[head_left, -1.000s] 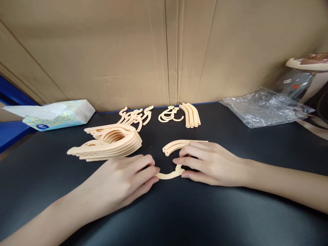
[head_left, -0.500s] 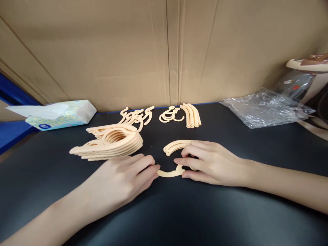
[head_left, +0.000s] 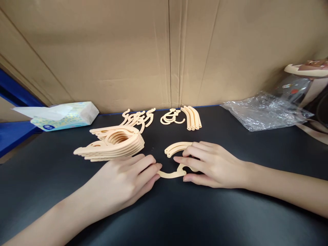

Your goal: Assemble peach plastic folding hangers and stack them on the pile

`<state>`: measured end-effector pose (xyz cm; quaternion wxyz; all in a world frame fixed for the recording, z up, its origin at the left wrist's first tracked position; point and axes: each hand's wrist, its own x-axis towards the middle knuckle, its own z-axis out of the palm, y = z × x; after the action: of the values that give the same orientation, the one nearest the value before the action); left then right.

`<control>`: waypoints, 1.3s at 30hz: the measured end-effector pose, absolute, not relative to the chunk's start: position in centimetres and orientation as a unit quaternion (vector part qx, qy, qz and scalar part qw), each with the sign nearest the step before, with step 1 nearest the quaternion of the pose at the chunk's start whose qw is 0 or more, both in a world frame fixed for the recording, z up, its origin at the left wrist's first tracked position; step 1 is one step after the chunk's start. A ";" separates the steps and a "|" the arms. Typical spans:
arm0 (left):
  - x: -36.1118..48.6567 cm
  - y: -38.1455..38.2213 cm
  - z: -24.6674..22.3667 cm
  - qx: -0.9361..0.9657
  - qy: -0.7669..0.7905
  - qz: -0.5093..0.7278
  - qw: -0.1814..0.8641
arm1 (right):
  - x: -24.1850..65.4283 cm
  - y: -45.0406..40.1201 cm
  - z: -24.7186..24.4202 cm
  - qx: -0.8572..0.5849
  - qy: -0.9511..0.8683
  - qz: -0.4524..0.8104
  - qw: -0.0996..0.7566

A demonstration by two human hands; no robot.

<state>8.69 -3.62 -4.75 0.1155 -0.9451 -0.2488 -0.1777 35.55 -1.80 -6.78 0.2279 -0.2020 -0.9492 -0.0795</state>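
Note:
A cream hanger hook [head_left: 171, 175], S-shaped and thin, lies low over the black table between my hands. My left hand [head_left: 134, 179] pinches its left end between thumb and fingers. Around its curled right part, my right hand [head_left: 208, 166] has its thumb on the near side and its fingers on the far side, covering some of it. Just beyond the right fingers, two curved hanger arms [head_left: 176, 147] rest side by side, their right ends hidden by that hand. Past my left hand is a stack of cream hanger pieces [head_left: 128, 147].
Farther back are a pile of loose hooks [head_left: 138, 118], a few more hooks [head_left: 170, 117] and several hanger arms [head_left: 191, 118]. A tissue pack [head_left: 64, 116] stands at left, a crumpled clear plastic bag [head_left: 266, 111] at right. Cardboard [head_left: 115, 51] walls the table's back edge.
The view has shifted slightly. A little more of the hook's curled part shows beneath my right hand; both hands keep nearly the same places.

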 end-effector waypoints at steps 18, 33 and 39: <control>9.1 -4.1 -4.7 -0.958 -0.238 -0.146 0.065 | 33.1 5.6 -1.0 -0.257 -0.933 -0.200 0.154; 9.1 -4.0 -4.6 -0.959 -0.235 -0.151 0.053 | 22.9 16.7 -2.6 -0.244 -0.948 -0.194 0.060; 9.2 -4.0 -4.5 -0.959 -0.229 -0.157 0.057 | 22.4 17.1 -1.8 -0.229 -0.951 -0.204 0.034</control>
<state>9.17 -3.99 -4.47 0.0567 -0.9590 -0.2289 -0.1570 22.36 17.13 -1.83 0.0339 -0.2293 -0.9510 -0.2045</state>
